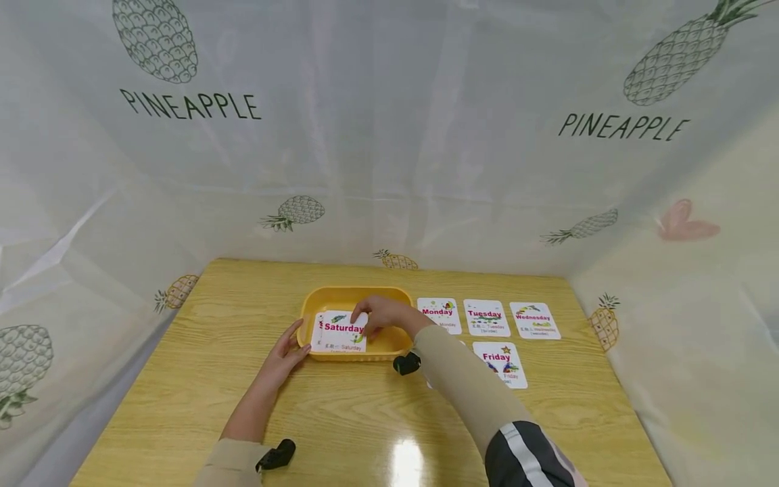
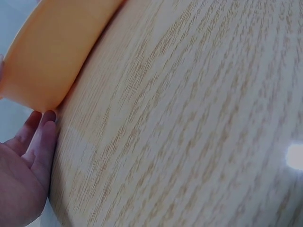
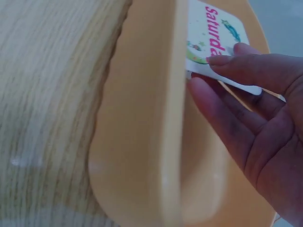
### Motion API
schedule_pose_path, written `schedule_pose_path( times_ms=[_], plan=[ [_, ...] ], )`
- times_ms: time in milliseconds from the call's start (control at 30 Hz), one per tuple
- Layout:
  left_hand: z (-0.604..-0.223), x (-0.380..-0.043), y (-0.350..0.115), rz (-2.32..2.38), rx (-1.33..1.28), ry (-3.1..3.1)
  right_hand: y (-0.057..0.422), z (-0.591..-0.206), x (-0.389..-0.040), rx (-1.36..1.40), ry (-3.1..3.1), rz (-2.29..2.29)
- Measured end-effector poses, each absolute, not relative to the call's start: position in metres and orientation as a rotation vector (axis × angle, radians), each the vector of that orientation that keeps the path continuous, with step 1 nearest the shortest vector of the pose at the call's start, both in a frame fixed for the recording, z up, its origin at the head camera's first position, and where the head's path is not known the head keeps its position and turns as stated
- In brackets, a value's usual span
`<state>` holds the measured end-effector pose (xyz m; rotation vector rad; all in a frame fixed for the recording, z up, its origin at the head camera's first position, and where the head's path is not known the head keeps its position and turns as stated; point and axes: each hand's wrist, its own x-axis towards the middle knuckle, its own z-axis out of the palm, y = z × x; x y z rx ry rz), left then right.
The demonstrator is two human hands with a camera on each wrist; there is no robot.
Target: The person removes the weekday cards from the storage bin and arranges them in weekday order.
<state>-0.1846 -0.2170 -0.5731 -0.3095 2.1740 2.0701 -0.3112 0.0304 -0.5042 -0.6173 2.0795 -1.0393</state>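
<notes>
A yellow plastic tray (image 1: 389, 289) stands toward the back of the wooden table. My right hand (image 1: 386, 315) reaches into it from the right and pinches the Saturday card (image 1: 342, 331) at its right edge. In the right wrist view, the thumb (image 3: 260, 68) lies over the face of the Saturday card (image 3: 213, 33) and other fingers are beneath it. Another white card (image 1: 317, 333) peeks out under its left side. My left hand (image 1: 285, 355) is at the tray's left end, its extended fingers against the tray wall (image 2: 52, 61).
Right of the tray lie a Monday card (image 1: 439, 314), a Tuesday card (image 1: 487, 316) and a Wednesday card (image 1: 534, 319). Below them is a Friday card (image 1: 500, 365); the right sleeve (image 1: 465, 365) mostly hides another card beside it. A pineapple-print curtain (image 1: 389, 135) surrounds the table (image 1: 341, 419).
</notes>
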Motion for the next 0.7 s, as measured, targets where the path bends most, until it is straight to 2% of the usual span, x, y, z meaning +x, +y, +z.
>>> schedule_pose_path(
  times_ms=[700],
  plan=[
    [-0.572,-0.183,-0.215,2.054,-0.287,2.188,0.058,-0.491,-0.309,-0.606,2.227,-1.111]
  ],
)
